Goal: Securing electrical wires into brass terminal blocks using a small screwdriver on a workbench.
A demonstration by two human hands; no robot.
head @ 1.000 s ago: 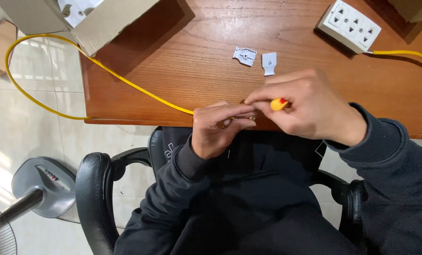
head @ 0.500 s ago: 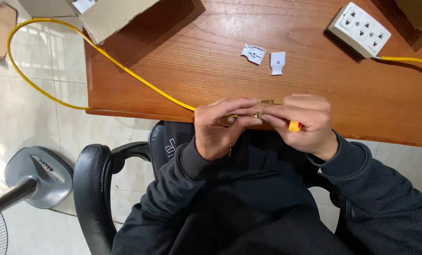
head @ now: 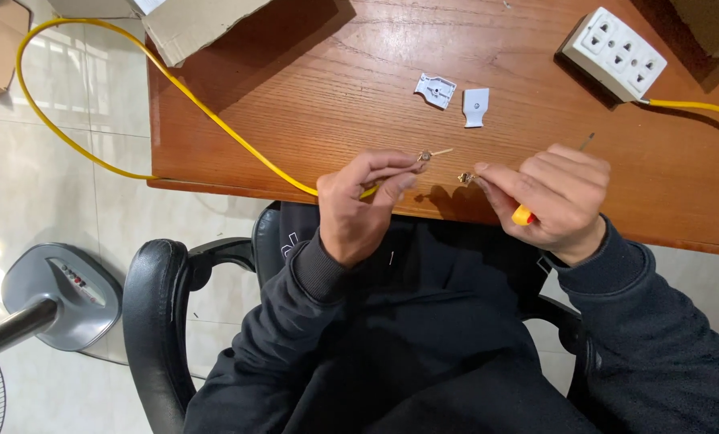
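Grained wooden table (head: 335, 88), white plastic socket strip (head: 614, 55) (smooth, glossy).

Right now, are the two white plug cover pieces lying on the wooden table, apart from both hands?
Yes: both white plug cover pieces lie on the wooden table, beyond the left hand and right hand.

White multi-socket power strip (head: 614, 53) at wooden desk's (head: 311, 72) far right corner. Brown cardboard box (head: 184, 22) at far left corner. Grey fan base (head: 54, 296) on floor left of desk.
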